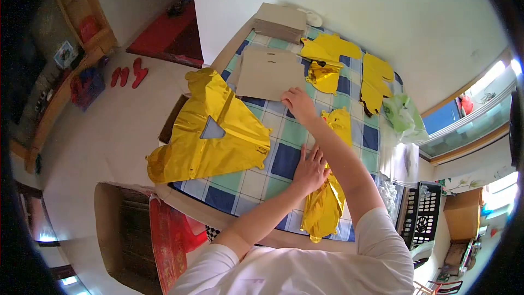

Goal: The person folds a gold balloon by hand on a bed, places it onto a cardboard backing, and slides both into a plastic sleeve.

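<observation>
The fingers of the left hand [309, 168] lay flat and spread, released, pressing the upper edge of a long gold foil balloon [326, 196] against the table [256, 177]. The balloon's long axis ran from the near table edge away toward the far end, passing just beside and under that palm, so the left hand was the nearer one to it. The right hand [297, 104] reached farther out, its fingers curled down onto the near corner of a flat cardboard sheet [267, 74]; whether they pinched the sheet or merely rested on it could not be told. The sheet lay beyond the fingers, toward the far end of the table.

A large gold foil balloon [210, 136] draped over the table's left edge, well apart from both hands. More flat yellow foil shapes [349, 65] lay at the far end, beside a cardboard box [279, 22] and a green plastic bag [404, 114]. The table carried a blue, green and white checked cloth. Red slippers [128, 74] sat on the pale floor, and a black basket [423, 213] stood by the window.
</observation>
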A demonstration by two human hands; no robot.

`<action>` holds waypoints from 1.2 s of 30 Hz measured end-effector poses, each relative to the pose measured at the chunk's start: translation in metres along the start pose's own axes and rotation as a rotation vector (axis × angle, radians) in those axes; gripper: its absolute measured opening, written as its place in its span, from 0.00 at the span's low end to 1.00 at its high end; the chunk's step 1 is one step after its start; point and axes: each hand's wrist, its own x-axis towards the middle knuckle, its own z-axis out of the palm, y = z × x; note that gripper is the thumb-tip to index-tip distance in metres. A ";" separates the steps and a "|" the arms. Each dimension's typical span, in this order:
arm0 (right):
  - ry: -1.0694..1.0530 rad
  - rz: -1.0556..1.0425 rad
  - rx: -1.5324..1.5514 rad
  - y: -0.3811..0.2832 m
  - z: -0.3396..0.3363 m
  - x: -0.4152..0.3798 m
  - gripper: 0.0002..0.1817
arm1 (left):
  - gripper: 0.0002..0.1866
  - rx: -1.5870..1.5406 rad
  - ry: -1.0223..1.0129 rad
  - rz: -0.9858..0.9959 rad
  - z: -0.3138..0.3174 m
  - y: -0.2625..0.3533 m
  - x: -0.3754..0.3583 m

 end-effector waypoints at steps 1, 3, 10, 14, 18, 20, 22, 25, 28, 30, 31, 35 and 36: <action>0.061 -0.020 0.021 0.005 0.002 -0.003 0.06 | 0.29 -0.004 0.014 0.003 0.003 -0.001 0.000; 0.332 -0.074 0.025 0.005 -0.023 -0.002 0.05 | 0.30 -0.019 0.097 0.017 0.010 -0.004 0.002; 0.700 0.006 0.056 -0.028 -0.150 -0.119 0.08 | 0.27 -0.509 0.502 0.001 0.013 -0.011 0.010; 0.564 0.102 -0.008 -0.040 -0.148 -0.239 0.09 | 0.19 -1.197 0.926 -0.282 0.025 -0.059 0.013; 0.387 0.234 0.054 -0.073 -0.126 -0.329 0.09 | 0.19 -0.747 0.630 -0.124 -0.045 -0.040 -0.043; 0.344 0.285 0.110 -0.086 -0.119 -0.348 0.11 | 0.20 -0.448 0.398 0.080 -0.045 -0.017 -0.066; 0.290 0.335 0.155 -0.100 -0.120 -0.357 0.12 | 0.22 -0.242 0.211 0.187 -0.037 -0.005 -0.083; 0.260 0.372 0.242 -0.096 -0.120 -0.361 0.16 | 0.25 -0.087 0.062 0.196 -0.022 -0.004 -0.094; 0.295 0.535 0.176 -0.069 -0.105 -0.355 0.23 | 0.26 0.017 0.027 0.189 -0.020 -0.003 -0.102; 0.223 0.570 0.071 -0.058 -0.098 -0.353 0.27 | 0.26 0.047 0.026 0.178 -0.022 -0.001 -0.108; 0.176 0.572 0.025 -0.056 -0.096 -0.352 0.27 | 0.25 0.050 0.020 0.174 -0.023 0.000 -0.111; 0.122 0.574 -0.044 -0.060 -0.092 -0.353 0.27 | 0.24 -0.001 0.008 0.134 -0.026 -0.001 -0.113; 0.123 0.568 -0.035 -0.061 -0.093 -0.353 0.27 | 0.24 -0.034 0.005 0.116 -0.026 -0.002 -0.109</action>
